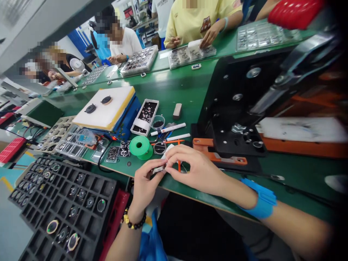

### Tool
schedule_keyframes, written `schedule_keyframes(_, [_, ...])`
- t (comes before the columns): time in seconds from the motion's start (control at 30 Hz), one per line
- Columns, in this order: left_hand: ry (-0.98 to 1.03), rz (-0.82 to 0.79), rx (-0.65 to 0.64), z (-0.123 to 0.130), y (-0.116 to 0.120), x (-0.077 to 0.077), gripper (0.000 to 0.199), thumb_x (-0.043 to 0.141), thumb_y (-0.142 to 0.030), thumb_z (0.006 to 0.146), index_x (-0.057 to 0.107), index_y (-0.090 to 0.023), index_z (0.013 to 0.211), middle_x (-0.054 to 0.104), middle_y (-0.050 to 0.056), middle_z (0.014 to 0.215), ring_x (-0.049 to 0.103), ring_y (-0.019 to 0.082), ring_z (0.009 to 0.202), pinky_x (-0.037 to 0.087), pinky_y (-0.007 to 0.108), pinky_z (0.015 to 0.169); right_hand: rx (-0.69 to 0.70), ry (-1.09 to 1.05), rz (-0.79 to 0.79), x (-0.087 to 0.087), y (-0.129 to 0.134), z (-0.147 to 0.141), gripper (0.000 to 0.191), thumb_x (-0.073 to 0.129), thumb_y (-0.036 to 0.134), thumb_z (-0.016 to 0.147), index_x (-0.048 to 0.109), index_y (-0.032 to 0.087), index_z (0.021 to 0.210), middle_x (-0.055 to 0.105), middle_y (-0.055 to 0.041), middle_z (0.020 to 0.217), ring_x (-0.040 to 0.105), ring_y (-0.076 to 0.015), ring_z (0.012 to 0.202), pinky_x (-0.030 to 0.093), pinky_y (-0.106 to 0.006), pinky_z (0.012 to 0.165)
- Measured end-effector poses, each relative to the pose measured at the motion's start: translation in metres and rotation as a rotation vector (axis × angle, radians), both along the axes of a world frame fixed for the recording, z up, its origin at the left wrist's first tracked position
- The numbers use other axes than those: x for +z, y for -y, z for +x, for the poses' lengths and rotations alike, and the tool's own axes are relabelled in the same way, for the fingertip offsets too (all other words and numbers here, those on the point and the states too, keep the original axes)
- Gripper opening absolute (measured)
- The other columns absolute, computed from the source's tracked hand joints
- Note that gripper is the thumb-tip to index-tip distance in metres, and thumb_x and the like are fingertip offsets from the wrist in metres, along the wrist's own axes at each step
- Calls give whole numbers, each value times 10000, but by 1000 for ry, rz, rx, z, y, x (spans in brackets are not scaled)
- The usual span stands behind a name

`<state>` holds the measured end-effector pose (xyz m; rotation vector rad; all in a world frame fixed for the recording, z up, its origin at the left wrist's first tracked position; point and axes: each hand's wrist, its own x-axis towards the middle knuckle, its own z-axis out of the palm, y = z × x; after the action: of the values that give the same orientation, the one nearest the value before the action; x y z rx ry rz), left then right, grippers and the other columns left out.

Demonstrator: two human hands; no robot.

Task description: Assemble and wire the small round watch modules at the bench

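Near the table's front edge, my left hand [145,183] is closed on a small flat watch part [158,169], seen nearly edge-on and partly covered by the fingers. My right hand [195,169] meets it from the right, thumb and forefinger pinched together at the part's edge. What that pinch holds is too small to make out; a thin pale strand curves below the fingers. Just beyond the hands are a green spool [141,146], a round dark watch case [160,148] and an orange stick [178,141]. A blue band wraps my right wrist.
A black compartment tray [106,188] with several watch bodies stands at the left. A black clamp press [231,108] with a red handle rises at the right. Behind are a white foam pad [104,108] and a white parts box [145,117]. Co-workers sit across the bench.
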<state>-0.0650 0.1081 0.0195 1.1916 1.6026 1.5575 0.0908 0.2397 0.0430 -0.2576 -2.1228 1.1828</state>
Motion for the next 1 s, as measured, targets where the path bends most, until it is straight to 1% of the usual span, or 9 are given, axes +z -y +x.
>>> schedule_keyframes(0.13, [-26,-7,15,1,-1,0,191,771,-202,911,816,-252,1090,761,85,1138,707,228,1090,574,319,956,-21,-8,37,-1,0,-1,138,695,97,887,656,213,826,714,-27,1016,671,-200,1014,555,-379,910])
schedule_keyframes(0.3, [-54,-23,19,2,-3,2,184,768,-214,918,815,-251,1092,759,83,1122,708,225,1066,570,313,936,-30,1,41,-2,0,-1,131,694,93,882,668,212,835,710,-30,1003,674,-199,985,562,-373,882])
schedule_keyframes(0.53, [-106,-23,25,3,-3,4,193,759,-202,928,810,-270,1101,754,63,1119,701,211,1049,554,304,933,-62,28,51,-4,-1,-1,106,702,124,879,682,216,830,721,-33,1016,676,-207,990,558,-371,875])
schedule_keyframes(0.67, [-152,-30,33,4,-3,4,201,751,-200,933,807,-267,1114,751,65,1118,698,217,1052,548,312,937,-81,71,37,-1,-2,-1,108,697,131,869,689,222,811,729,-39,1009,687,-217,975,556,-376,865])
schedule_keyframes(0.87, [-212,-32,32,3,-3,2,213,742,-182,935,803,-276,1116,748,51,1118,694,206,1062,538,301,934,-74,114,40,6,-5,2,101,700,147,865,699,223,798,735,-27,973,696,-200,918,545,-336,807])
schedule_keyframes(1.0, [-242,-28,38,3,-4,1,220,735,-177,939,799,-279,1124,747,47,1123,691,199,1064,532,296,934,-87,156,50,8,-5,3,95,714,143,863,718,218,805,739,-16,977,698,-192,915,533,-324,796])
